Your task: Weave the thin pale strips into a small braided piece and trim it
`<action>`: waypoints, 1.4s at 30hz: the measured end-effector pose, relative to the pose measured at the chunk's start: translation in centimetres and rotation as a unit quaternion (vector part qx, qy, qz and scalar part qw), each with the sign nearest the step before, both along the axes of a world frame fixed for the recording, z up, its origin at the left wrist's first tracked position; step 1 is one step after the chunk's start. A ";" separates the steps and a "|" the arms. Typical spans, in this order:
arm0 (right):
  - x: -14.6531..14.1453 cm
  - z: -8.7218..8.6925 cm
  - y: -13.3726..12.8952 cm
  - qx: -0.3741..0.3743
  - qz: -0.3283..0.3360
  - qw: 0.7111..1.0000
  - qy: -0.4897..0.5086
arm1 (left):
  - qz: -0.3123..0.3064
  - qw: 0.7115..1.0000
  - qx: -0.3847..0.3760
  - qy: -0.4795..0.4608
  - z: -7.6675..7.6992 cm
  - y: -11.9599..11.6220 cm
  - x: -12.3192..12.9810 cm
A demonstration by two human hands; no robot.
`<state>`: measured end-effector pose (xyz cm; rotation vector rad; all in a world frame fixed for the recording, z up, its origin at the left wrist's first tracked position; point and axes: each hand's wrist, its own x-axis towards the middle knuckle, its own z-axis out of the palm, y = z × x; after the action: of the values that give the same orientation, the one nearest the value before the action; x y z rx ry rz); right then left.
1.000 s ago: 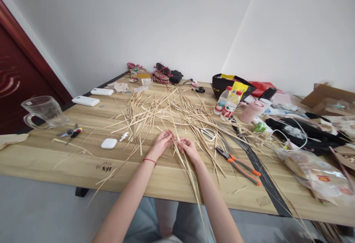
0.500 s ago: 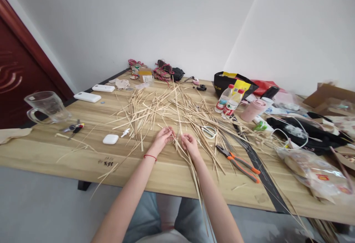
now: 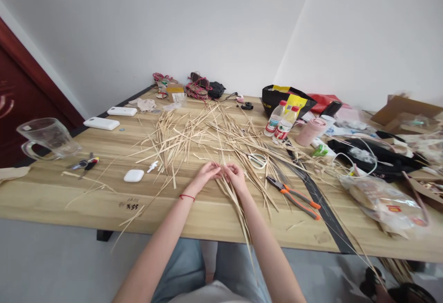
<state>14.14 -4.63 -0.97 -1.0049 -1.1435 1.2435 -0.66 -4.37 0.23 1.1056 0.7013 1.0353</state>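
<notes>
Both hands meet near the middle of the table. My left hand (image 3: 206,174), with a red cord at its wrist, pinches thin straw-coloured strips at its fingertips. Close beside it, my right hand (image 3: 235,176) is closed on the same group of flat strips (image 3: 242,215), whose long ends trail down over the table's front edge. Exactly how the strips cross between the fingers is too small to tell. Beyond the hands spreads a loose heap of similar strips (image 3: 183,132). Scissors with white handles (image 3: 258,160) lie right of my right hand, and orange-and-grey pliers (image 3: 294,197) lie farther right.
At left are a clear glass pitcher (image 3: 48,138), keys (image 3: 85,163), a white case (image 3: 133,175) and two white oblong devices. Two bottles (image 3: 284,127), a pink cup (image 3: 310,131), a black bag (image 3: 270,100) and plastic packaging (image 3: 384,204) crowd the right side of the wooden table (image 3: 83,206).
The hands have drawn closer together, fingertips now almost touching around the strips. The whole view has shifted slightly.
</notes>
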 end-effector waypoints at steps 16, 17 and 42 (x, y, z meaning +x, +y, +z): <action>-0.8 -0.7 0.1 -0.001 -0.025 1.000 -0.002 | 0.036 0.997 -0.056 -0.033 -1.6 -0.1 2.3; -0.9 -0.8 0.1 0.003 -0.026 1.000 -0.008 | 0.064 0.996 -0.048 -0.030 -1.8 -0.1 2.6; -0.1 -1.4 0.3 0.044 -0.143 0.983 -0.107 | 0.329 0.919 0.114 0.187 -1.9 0.0 1.9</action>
<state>14.05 -4.28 -2.39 -1.2099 -1.1582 0.8659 1.22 -4.40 -1.69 1.3228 1.3482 1.5190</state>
